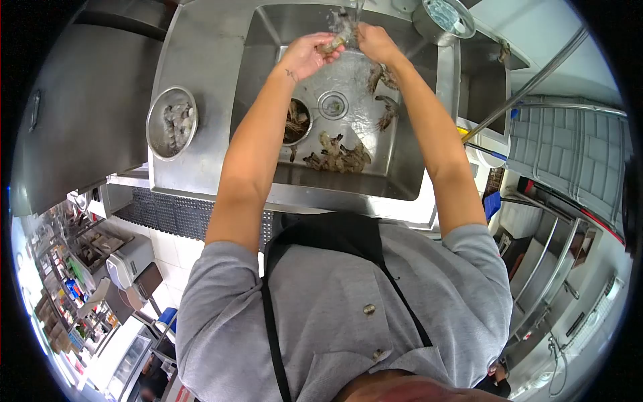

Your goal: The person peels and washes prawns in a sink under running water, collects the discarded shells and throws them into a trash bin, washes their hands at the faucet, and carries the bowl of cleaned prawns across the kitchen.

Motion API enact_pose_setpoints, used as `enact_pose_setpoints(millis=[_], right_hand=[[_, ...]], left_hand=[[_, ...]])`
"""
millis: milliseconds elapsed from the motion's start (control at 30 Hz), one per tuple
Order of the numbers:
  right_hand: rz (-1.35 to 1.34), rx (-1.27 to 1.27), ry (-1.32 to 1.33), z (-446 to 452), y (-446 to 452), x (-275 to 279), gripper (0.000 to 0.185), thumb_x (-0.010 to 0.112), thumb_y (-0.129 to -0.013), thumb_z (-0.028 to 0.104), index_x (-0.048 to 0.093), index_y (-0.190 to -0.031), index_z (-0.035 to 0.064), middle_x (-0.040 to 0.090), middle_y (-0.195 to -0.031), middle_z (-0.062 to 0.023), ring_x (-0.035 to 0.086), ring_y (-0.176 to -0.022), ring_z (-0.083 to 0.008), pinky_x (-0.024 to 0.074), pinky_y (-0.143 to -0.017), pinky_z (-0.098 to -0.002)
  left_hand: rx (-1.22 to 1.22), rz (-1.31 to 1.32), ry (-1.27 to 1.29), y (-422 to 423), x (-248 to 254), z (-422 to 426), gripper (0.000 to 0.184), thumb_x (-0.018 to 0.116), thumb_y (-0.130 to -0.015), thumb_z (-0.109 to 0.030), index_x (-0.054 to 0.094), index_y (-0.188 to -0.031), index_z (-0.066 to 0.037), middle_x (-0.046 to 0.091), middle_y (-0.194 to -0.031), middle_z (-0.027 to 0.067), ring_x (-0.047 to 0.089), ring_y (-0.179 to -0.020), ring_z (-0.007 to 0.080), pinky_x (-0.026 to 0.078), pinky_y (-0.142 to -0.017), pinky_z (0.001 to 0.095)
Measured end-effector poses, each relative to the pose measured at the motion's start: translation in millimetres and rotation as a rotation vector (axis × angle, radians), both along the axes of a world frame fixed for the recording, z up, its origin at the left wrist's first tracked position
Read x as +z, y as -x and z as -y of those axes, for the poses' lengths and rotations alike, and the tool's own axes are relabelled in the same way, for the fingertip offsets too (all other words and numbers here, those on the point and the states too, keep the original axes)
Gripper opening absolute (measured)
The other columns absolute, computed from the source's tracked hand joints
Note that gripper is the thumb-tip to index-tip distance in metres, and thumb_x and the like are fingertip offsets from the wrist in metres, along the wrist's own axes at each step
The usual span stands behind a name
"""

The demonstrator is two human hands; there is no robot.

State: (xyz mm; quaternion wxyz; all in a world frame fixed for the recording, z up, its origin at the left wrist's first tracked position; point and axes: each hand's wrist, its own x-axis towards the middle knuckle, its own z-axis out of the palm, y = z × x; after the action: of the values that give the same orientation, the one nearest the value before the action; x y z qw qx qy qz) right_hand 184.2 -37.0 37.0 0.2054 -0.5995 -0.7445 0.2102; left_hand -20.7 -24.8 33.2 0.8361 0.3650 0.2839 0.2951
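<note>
Over the far part of a steel sink (408, 157), my left hand (307, 57) is closed on a shrimp (331, 45). Running water (345, 25) splashes beside it. My right hand (376, 44) is at the stream's right side, its fingers bent together; what they hold, if anything, is hidden. A heap of unpeeled shrimp (341, 159) lies near the sink's front wall. More shrimp (386, 112) lie along the right side, below my right wrist. Partly behind my left forearm, a round container (308, 128) holds dark shells or heads.
A metal bowl (153, 127) of peeled-looking shrimp sits on the left counter (201, 60). A drain (333, 105) is mid-sink. At the back right stands a metal pot (429, 32) with clear plastic inside, near a second basin (483, 90). A slanted metal pole (536, 82) crosses the right side.
</note>
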Motion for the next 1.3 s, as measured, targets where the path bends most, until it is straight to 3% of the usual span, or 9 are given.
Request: enact_pose_setpoints(millis=[67, 200, 267, 700, 833, 900, 1033, 1100, 1300], right_hand=[[0.07, 0.01, 0.023, 8.6, 2.4, -8.7, 0.022, 0.048, -0.083, 0.014, 0.058, -0.093, -0.0036, 0.063, -0.09, -0.0285, 0.06, -0.092, -0.0453, 0.0476, -0.079, -0.0513], [0.2, 0.073, 0.008, 8.4, 10.3, -27.7, 0.024, 0.051, -0.086, 0.02, 0.058, -0.097, -0.0007, 0.063, -0.09, -0.0289, 0.061, -0.09, -0.0449, 0.0481, -0.078, -0.0526], [0.21, 0.021, 0.038, 17.8, 20.5, -13.4, 0.024, 0.052, -0.087, 0.022, 0.057, -0.097, 0.0004, 0.064, -0.089, -0.0279, 0.062, -0.088, -0.0442, 0.0487, -0.077, -0.053], [0.456, -0.163, 0.244, 64.5, -39.3, -61.7, 0.029, 0.043, -0.089, 0.018, 0.06, -0.103, 0.0002, 0.065, -0.095, -0.0266, 0.063, -0.092, -0.0427, 0.05, -0.079, -0.0518], [0.375, 0.012, 0.397, 119.9, -31.2, -76.6, 0.028, 0.048, -0.086, 0.018, 0.068, -0.094, -0.0002, 0.065, -0.099, -0.0225, 0.065, -0.089, -0.0371, 0.0497, -0.079, -0.0467], [0.095, 0.332, 0.894, 130.2, -6.5, -50.1, 0.02, 0.058, -0.08, 0.018, 0.064, -0.094, 0.0042, 0.066, -0.088, -0.0155, 0.063, -0.077, -0.0291, 0.05, -0.069, -0.0385], [-0.246, -0.137, 0.132, 104.8, 8.6, -35.2, 0.034, 0.07, -0.078, 0.021, 0.06, -0.106, 0.0055, 0.066, -0.095, -0.0152, 0.063, -0.085, -0.0334, 0.0489, -0.076, -0.0424], [-0.289, -0.005, -0.115, 87.0, 17.2, -18.2, 0.037, 0.071, -0.077, 0.02, 0.055, -0.107, 0.0052, 0.065, -0.095, -0.0153, 0.062, -0.089, -0.0347, 0.0487, -0.078, -0.0418], [-0.243, -0.098, -0.078, 61.4, 28.7, -23.6, 0.025, 0.071, -0.072, 0.012, 0.059, -0.093, 0.0032, 0.065, -0.093, -0.0153, 0.062, -0.089, -0.0362, 0.0491, -0.076, -0.0403]], left_hand=[[0.041, -0.32, -0.085, 3.9, -0.3, 12.2, 0.037, 0.057, -0.093, -0.022, 0.05, -0.123, -0.001, 0.064, -0.105, 0.0128, 0.061, -0.09, 0.0181, 0.048, -0.077, 0.0305], [0.19, -1.033, -1.24, -15.1, -14.0, 20.1, 0.038, 0.066, -0.081, -0.024, 0.06, -0.108, 0.001, 0.066, -0.105, 0.0173, 0.063, -0.097, 0.0316, 0.049, -0.084, 0.0396], [0.228, -1.054, -1.261, -19.3, -19.1, 17.6, 0.03, 0.063, -0.078, -0.017, 0.062, -0.1, 0.002, 0.065, -0.101, 0.0223, 0.062, -0.095, 0.0376, 0.049, -0.083, 0.0442], [-0.116, -1.372, -0.867, -5.3, -13.0, 35.9, 0.023, 0.061, -0.079, -0.018, 0.069, -0.096, -0.005, 0.066, -0.103, 0.0194, 0.064, -0.099, 0.0336, 0.048, -0.087, 0.0441], [-0.207, -0.951, -0.45, 26.9, -26.3, 32.7, 0.034, 0.068, -0.083, -0.03, 0.067, -0.109, -0.008, 0.064, -0.11, 0.0113, 0.062, -0.097, 0.0163, 0.051, -0.076, 0.0328], [-0.074, -0.766, -0.389, 27.9, -20.1, 42.4, 0.039, 0.062, -0.09, -0.03, 0.061, -0.119, -0.003, 0.067, -0.105, 0.0045, 0.062, -0.09, 0.0156, 0.05, -0.074, 0.0292], [-0.098, -0.715, -0.365, 16.9, -32.6, 37.5, 0.042, 0.062, -0.09, -0.029, 0.059, -0.121, -0.001, 0.064, -0.099, 0.0046, 0.06, -0.087, 0.0138, 0.05, -0.071, 0.0275], [0.002, -0.584, -0.289, 2.7, -29.1, 35.4, 0.037, 0.059, -0.092, -0.028, 0.06, -0.114, 0.001, 0.064, -0.098, 0.0067, 0.061, -0.085, 0.0151, 0.051, -0.07, 0.031], [0.05, -0.634, -0.363, -29.1, -38.7, 19.3, 0.023, 0.05, -0.097, -0.019, 0.063, -0.103, -0.002, 0.065, -0.099, 0.0052, 0.061, -0.087, 0.0138, 0.051, -0.076, 0.0286]])
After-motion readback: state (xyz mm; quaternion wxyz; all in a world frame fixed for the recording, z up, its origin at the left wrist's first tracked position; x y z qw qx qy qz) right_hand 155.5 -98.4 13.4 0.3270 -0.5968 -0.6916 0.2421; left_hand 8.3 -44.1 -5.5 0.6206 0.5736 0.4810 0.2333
